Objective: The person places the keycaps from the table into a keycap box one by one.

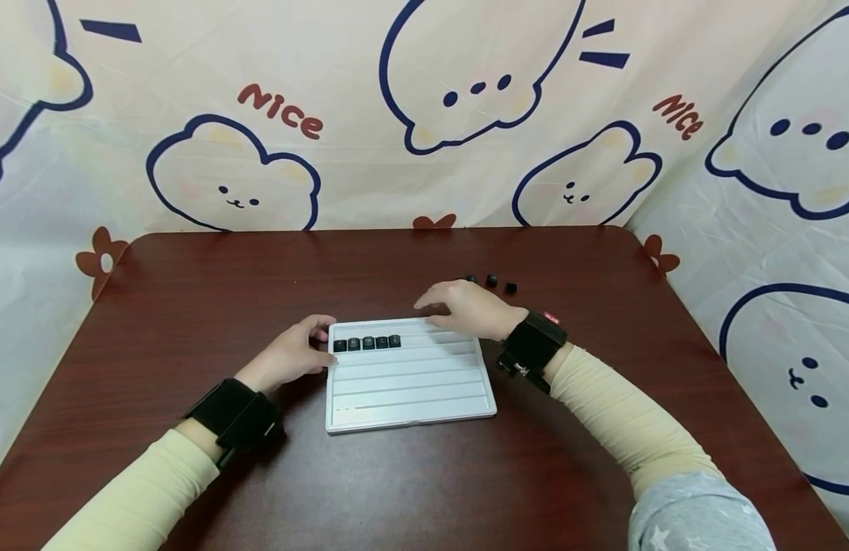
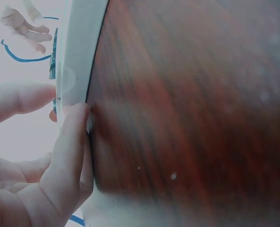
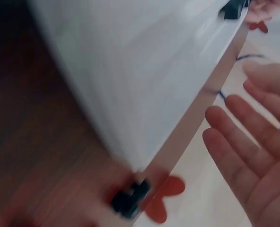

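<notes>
A white ridged tray (image 1: 411, 392) lies on the table with several black keycaps (image 1: 368, 343) in a row along its upper left slot. My left hand (image 1: 294, 353) grips the tray's left edge; in the left wrist view its thumb and a finger touch the rim (image 2: 80, 56). Above the tray's far edge, my right hand (image 1: 474, 310) hovers with relaxed fingers. In the right wrist view those fingers (image 3: 234, 127) are spread slightly, with nothing visible between them.
Loose black keycaps (image 1: 492, 281) lie on the brown table (image 1: 569, 474), behind my right hand near the far side. A cartoon-printed cloth (image 1: 369, 184) hangs along the table's back and right sides.
</notes>
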The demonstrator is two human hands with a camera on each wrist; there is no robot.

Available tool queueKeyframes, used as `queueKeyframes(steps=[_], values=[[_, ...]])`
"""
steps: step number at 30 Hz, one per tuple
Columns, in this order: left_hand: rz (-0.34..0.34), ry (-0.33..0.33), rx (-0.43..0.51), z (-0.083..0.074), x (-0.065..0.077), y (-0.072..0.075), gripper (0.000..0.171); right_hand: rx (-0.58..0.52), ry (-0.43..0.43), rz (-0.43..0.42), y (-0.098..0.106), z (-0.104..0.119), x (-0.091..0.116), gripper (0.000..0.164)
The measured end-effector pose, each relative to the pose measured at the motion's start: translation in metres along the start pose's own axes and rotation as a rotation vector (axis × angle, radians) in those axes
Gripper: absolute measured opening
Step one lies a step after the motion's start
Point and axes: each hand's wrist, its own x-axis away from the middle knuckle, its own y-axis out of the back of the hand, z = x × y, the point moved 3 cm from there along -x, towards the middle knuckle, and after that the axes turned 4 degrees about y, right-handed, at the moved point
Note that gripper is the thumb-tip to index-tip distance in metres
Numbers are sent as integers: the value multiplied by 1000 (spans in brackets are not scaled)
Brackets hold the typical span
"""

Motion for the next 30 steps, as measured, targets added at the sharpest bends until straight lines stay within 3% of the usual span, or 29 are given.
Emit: queueKeyframes(steps=[4, 11, 21, 30], values=[[-2, -3, 0, 2, -1, -1, 62, -13, -5, 9, 6, -16, 7, 38], [-6, -5, 1, 2, -2, -1, 62, -2, -27, -68, 18, -45, 18, 39], [-8, 2, 5, 1, -1, -1, 63, -38, -229, -132, 30, -95, 32, 35], [-7, 11, 19, 1, 0, -1, 64, -44, -268, -122, 30, -108, 35, 37]])
